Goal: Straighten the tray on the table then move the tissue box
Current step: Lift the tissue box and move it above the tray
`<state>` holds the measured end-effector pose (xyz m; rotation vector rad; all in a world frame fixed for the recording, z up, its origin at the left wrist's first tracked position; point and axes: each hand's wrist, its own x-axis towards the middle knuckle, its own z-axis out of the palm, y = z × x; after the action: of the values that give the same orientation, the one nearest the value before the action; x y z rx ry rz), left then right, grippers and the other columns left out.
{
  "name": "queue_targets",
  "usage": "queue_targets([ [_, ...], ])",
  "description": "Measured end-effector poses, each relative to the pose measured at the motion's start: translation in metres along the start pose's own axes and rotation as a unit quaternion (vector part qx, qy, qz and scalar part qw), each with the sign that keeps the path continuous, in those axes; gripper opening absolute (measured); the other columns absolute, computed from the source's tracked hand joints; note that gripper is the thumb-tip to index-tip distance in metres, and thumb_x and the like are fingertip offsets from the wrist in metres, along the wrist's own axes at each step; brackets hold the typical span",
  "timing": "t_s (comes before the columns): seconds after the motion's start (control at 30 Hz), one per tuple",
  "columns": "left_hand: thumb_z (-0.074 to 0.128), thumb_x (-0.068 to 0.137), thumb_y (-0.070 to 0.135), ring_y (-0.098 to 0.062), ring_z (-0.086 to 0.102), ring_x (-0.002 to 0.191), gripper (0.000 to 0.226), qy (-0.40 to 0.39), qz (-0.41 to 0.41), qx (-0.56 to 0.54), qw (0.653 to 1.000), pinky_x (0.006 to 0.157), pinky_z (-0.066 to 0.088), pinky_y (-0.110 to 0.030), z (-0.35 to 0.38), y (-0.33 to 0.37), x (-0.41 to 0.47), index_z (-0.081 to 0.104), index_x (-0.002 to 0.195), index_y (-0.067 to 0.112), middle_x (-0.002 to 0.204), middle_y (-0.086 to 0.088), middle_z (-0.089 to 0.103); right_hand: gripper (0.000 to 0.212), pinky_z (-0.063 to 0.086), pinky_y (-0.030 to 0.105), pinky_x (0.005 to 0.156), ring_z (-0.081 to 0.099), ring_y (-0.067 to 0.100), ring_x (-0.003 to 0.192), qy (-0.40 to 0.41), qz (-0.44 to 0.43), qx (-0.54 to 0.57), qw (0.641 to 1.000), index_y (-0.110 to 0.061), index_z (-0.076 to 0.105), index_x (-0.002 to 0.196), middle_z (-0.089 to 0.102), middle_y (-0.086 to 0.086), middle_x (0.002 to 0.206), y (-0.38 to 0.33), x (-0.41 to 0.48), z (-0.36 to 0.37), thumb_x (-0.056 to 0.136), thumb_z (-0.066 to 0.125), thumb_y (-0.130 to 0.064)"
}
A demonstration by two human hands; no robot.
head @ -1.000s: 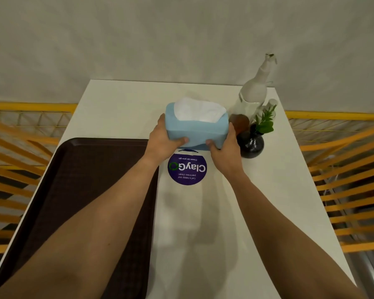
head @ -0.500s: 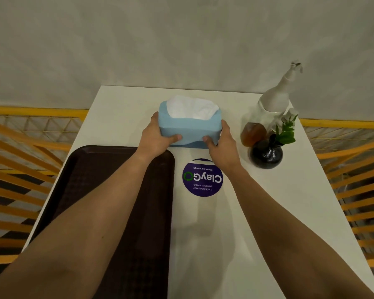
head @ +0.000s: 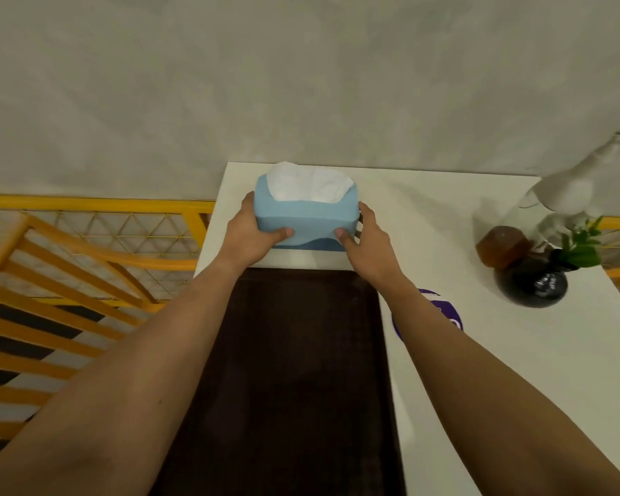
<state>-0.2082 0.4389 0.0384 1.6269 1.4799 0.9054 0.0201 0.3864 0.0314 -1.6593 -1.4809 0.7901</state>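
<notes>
We had carried the tissue box point(head: 306, 218), clamped between left grip point(head: 246, 234) and right grip point(head: 367, 238), from mid-worktop point(head: 444, 209) to its far left corner beyond the tray point(head: 301, 370), so only release seemingly remained.

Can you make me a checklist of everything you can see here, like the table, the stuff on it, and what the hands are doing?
Surface: white table, set against a grey wall.
Job's things: brown tray lies square to the table's left edge; blue tissue box sits just beyond the tray, near the far edge, white tissue showing on top.
Clutter: black vase with a green plant, amber bottle, white spray bottle, purple round sticker, all right of the tray.
Hands: left hand and right hand grip the box's ends.
Cables: nothing seen.
Surroundings: yellow railings on both sides.
</notes>
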Motion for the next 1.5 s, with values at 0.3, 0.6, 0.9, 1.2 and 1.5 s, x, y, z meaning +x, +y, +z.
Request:
queue_targets([
  [0.3, 0.088, 0.077, 0.023, -0.014, 0.053, 0.114, 0.084, 0.001, 0.007, -0.028, 1.000, 0.069, 0.045, -0.006, -0.046, -0.029, 0.023, 0.040, 0.146, 0.021, 0.130, 0.004, 0.056, 0.064, 0.042, 0.028, 0.097, 0.055, 0.025, 0.129, 0.002, -0.007, -0.014, 1.000, -0.023, 0.027, 0.155, 0.052, 0.001, 0.147, -0.024, 0.023, 0.049, 0.102, 0.058, -0.040],
  [0.6, 0.087, 0.078, 0.030, -0.014, 0.051, 0.116, 0.089, -0.003, 0.028, -0.026, 0.999, 0.089, 0.048, -0.027, -0.058, -0.041, 0.048, 0.035, 0.149, 0.022, 0.137, 0.000, 0.056, 0.068, 0.041, 0.026, 0.096, 0.055, 0.026, 0.130, 0.010, 0.021, -0.020, 1.000, -0.025, 0.028, 0.157, 0.051, 0.001, 0.149, -0.024, 0.045, 0.068, 0.100, 0.057, -0.049],
  [0.9, 0.086, 0.080, 0.033, -0.012, 0.052, 0.113, 0.093, -0.009, 0.022, -0.047, 0.999, 0.073, 0.042, -0.009, -0.063, -0.050, 0.087, 0.028, 0.152, 0.025, 0.129, 0.011, 0.052, 0.069, 0.042, 0.024, 0.091, 0.060, 0.025, 0.124, -0.004, -0.005, -0.021, 1.000, -0.025, 0.028, 0.156, 0.055, -0.004, 0.141, -0.019, 0.090, 0.077, 0.099, 0.057, -0.051],
  [1.2, 0.084, 0.080, 0.039, -0.013, 0.054, 0.113, 0.093, 0.001, 0.024, -0.055, 0.998, 0.069, 0.042, -0.004, -0.064, -0.062, 0.123, 0.029, 0.154, 0.031, 0.129, 0.011, 0.055, 0.068, 0.042, 0.027, 0.090, 0.061, 0.029, 0.123, -0.011, -0.012, -0.044, 0.999, -0.022, 0.026, 0.158, 0.057, 0.005, 0.144, -0.007, 0.131, 0.081, 0.101, 0.056, -0.048],
  [1.5, 0.084, 0.081, 0.037, -0.015, 0.055, 0.115, 0.092, -0.002, 0.038, -0.057, 0.998, 0.088, 0.048, -0.024, -0.064, -0.066, 0.137, 0.029, 0.155, 0.031, 0.131, 0.011, 0.054, 0.066, 0.042, 0.027, 0.090, 0.060, 0.031, 0.124, -0.009, -0.009, -0.059, 0.998, -0.019, 0.026, 0.157, 0.059, 0.008, 0.142, -0.007, 0.144, 0.086, 0.103, 0.054, -0.045],
])
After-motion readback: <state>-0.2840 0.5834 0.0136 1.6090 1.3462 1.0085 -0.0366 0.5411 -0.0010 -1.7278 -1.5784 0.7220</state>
